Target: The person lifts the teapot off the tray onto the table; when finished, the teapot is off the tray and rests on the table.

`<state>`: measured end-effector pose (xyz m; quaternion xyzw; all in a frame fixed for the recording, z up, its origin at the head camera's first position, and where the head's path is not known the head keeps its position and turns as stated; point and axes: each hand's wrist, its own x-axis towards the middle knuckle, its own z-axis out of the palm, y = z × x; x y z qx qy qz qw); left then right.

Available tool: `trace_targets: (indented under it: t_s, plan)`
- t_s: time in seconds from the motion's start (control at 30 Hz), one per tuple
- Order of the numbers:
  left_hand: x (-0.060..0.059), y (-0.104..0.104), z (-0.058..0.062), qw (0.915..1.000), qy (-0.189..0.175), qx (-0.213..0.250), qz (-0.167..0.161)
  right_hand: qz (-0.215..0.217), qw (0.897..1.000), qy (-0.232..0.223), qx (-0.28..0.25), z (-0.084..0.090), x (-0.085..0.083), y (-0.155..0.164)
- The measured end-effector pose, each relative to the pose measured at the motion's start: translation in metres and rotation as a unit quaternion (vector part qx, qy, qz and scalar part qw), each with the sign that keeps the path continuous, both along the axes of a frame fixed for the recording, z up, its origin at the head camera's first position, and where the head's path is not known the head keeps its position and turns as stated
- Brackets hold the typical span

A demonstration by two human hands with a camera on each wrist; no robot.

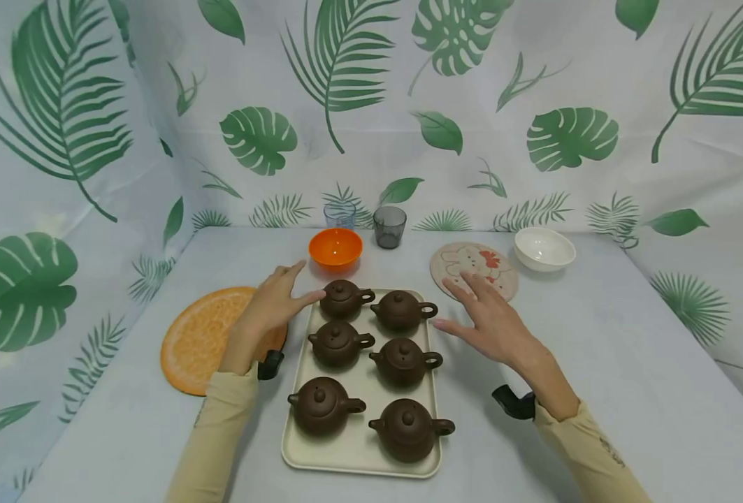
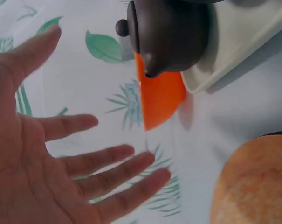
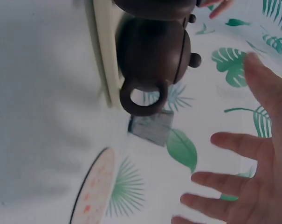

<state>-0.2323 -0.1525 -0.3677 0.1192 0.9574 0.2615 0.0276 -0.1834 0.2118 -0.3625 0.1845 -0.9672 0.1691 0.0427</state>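
Note:
Several dark brown lidded teapots stand in two columns on a cream tray (image 1: 358, 461). My left hand (image 1: 273, 300) hovers left of the far-left teapot (image 1: 341, 299), its thumb near that teapot's side; the left wrist view shows the spread fingers of the hand (image 2: 71, 163) holding nothing. To the right of the tray, my right hand (image 1: 493, 321) is raised beside the far-right teapot (image 1: 400, 311), near its handle. In the right wrist view the fingers of this hand (image 3: 252, 182) are spread apart, with a gap between them and the teapot (image 3: 154, 56).
Beyond the tray sits an orange bowl (image 1: 335, 250), with a grey glass (image 1: 389, 227) and a bluish clear glass (image 1: 340, 214) behind. An orange-slice mat (image 1: 195, 342) lies left, partly under the left arm. A rabbit-patterned round mat (image 1: 453, 262) and white bowl (image 1: 544, 249) are at back right.

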Motion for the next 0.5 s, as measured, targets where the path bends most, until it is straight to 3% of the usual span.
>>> trace_targets:
  t_s: [0.2, 0.33, 0.5]
  plan:
    - [-0.007, -0.008, -0.010, 0.9945, -0.061, 0.082, -0.020, 0.032, 0.999, 0.003, -0.038, -0.008, -0.004, 0.002]
    - [-0.012, -0.010, -0.018, 0.9924, -0.089, 0.083, -0.017, 0.062, 0.996, -0.002, -0.060, -0.011, -0.012, -0.003]
    - [-0.016, -0.007, -0.029, 0.9898, -0.106, 0.095, 0.012, 0.103, 0.991, -0.014, -0.088, -0.016, -0.025, -0.013]
